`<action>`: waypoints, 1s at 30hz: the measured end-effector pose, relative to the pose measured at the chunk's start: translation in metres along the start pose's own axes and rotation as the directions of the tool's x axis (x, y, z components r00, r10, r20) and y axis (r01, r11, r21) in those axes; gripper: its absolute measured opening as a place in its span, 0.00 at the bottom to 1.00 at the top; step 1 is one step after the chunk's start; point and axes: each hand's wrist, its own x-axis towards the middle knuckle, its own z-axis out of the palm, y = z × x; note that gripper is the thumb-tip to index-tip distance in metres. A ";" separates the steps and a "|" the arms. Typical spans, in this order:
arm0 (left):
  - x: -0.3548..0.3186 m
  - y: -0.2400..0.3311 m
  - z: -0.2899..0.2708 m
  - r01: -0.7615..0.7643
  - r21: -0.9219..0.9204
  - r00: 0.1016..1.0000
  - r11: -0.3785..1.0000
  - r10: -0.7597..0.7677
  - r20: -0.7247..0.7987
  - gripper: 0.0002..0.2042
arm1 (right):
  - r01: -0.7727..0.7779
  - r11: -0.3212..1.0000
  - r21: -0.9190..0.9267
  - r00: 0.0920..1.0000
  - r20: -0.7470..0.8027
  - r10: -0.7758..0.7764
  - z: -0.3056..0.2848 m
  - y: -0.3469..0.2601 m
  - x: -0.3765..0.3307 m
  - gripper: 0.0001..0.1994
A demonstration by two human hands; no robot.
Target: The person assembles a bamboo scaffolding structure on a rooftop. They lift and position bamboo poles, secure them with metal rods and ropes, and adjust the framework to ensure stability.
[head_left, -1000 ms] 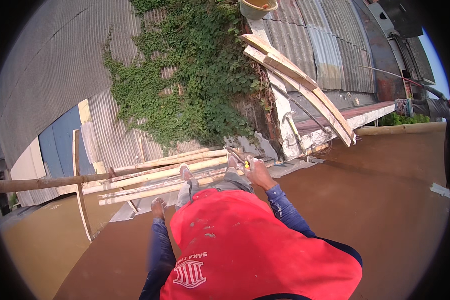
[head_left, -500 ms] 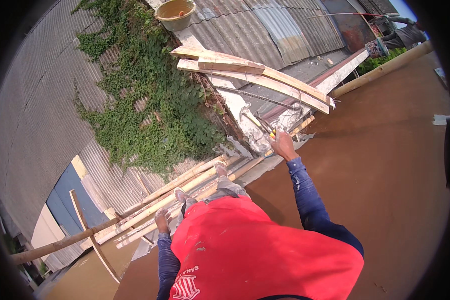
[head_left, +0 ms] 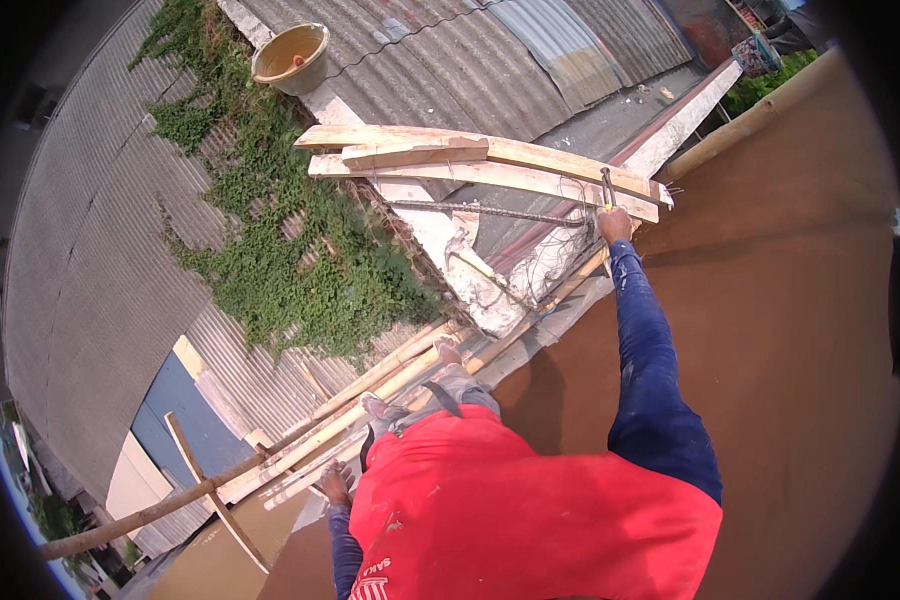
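Two hands, two jobs, as I stand on the bamboo scaffold poles (head_left: 370, 395) above the corrugated roof (head_left: 90, 280). Down low, my left hand (head_left: 336, 484) is closed around the scaffold edge beside my hip; that grip should stay firm, since it is my anchor. Further over, the rebar (head_left: 480, 210) lies under the stacked wooden planks (head_left: 490, 165), well apart from my feet. My right hand (head_left: 614, 224) reaches far out, fist closed on a thin metal tool (head_left: 606, 187) at the planks' end, beside the brown wall (head_left: 790, 330). With the arm this extended, I judge short, controlled pulls safest, weight kept back over my feet.
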 end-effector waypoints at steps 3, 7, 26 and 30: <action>-0.010 -0.021 -0.017 -0.341 0.587 0.923 0.735 0.381 0.058 0.18 | -0.062 0.997 0.043 0.998 -0.023 0.063 0.022 -0.027 0.035 0.21; -0.031 -0.051 -0.049 -0.419 0.878 0.823 0.232 0.505 0.259 0.17 | -0.123 0.992 0.005 0.992 -0.028 0.123 0.048 -0.042 0.061 0.21; -0.052 -0.022 0.046 0.039 -0.059 0.990 0.998 -0.047 -0.132 0.20 | 0.893 0.444 0.077 0.405 0.294 -0.866 0.060 -0.142 -0.040 0.15; -0.059 0.007 0.059 -0.023 -0.073 0.988 0.997 0.012 -0.157 0.22 | 0.893 0.447 -0.058 0.434 0.378 -0.818 0.120 -0.155 -0.047 0.16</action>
